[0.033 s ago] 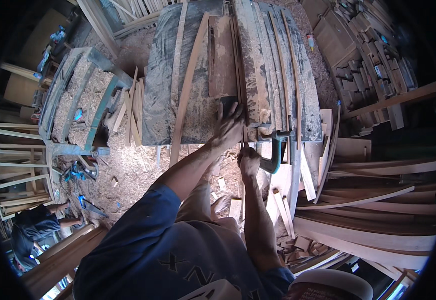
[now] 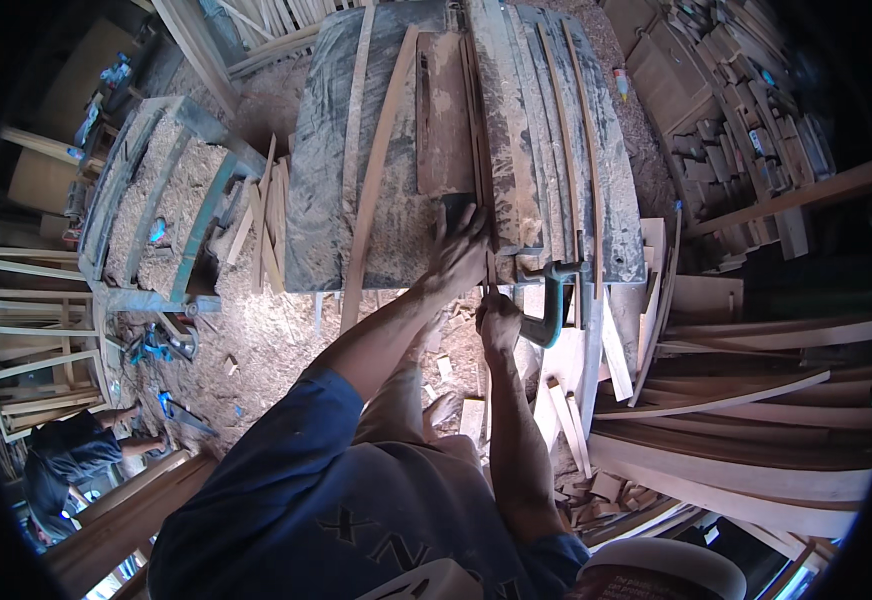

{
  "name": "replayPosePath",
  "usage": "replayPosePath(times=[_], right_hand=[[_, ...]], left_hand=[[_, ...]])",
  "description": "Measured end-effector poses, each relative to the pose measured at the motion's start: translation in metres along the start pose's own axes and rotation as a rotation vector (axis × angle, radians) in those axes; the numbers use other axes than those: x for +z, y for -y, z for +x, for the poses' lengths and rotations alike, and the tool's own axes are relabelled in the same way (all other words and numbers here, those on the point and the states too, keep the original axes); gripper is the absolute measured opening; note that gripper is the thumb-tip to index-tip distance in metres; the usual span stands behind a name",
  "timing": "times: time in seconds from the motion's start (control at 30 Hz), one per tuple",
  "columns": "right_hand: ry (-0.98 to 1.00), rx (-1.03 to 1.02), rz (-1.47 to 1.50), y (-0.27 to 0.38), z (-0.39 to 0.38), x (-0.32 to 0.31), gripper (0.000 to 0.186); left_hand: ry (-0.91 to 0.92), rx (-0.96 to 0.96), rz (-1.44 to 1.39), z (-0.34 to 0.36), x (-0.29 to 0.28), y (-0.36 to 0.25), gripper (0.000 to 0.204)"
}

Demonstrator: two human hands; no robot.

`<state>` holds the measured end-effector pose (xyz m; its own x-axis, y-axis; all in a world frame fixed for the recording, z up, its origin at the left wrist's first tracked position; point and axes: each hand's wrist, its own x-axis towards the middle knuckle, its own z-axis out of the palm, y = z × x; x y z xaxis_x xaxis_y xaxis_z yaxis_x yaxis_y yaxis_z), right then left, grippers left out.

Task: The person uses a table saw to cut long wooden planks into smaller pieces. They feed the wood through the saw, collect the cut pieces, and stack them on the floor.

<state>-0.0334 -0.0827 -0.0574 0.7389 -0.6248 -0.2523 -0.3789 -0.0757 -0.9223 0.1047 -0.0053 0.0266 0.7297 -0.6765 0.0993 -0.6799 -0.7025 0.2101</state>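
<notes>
My left hand rests with curved fingers over a small dark block, pressed against a thin wood strip on the dusty worktable. Beyond it lies a brown board. Below, my right hand is closed round the near end of the narrow strip, just past the table's front edge. Close on its right, a green C-clamp is fixed at that edge. Long rails and loose strips run along the tabletop; what lies under my left fingers is partly hidden.
Left stand a sawdust-covered bench, loose sticks and wooden frames. A bent-over co-worker is at lower left. Stacked offcuts and long boards fill the right. Sawdust and scraps cover the floor.
</notes>
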Motion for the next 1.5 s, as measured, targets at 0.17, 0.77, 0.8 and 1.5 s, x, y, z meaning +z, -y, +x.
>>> replayPosePath(times=[0.17, 0.77, 0.8, 1.5], right_hand=[[0.003, 0.022, 0.034, 0.001, 0.011, 0.006, 0.048], [0.022, 0.198, 0.068, 0.039, 0.017, 0.005, 0.050], [0.022, 0.204, 0.093, 0.046, 0.014, 0.003, 0.050], [-0.018, -0.250, 0.024, 0.210, -0.089, -0.066, 0.041]], left_hand=[[0.018, -0.019, -0.011, 0.007, -0.001, 0.003, 0.049], [-0.113, -0.124, 0.021, 0.007, -0.002, -0.003, 0.062], [-0.229, -0.197, -0.066, 0.004, -0.005, -0.010, 0.061], [-0.408, -0.489, -1.446, -0.027, -0.151, -0.092, 0.033]])
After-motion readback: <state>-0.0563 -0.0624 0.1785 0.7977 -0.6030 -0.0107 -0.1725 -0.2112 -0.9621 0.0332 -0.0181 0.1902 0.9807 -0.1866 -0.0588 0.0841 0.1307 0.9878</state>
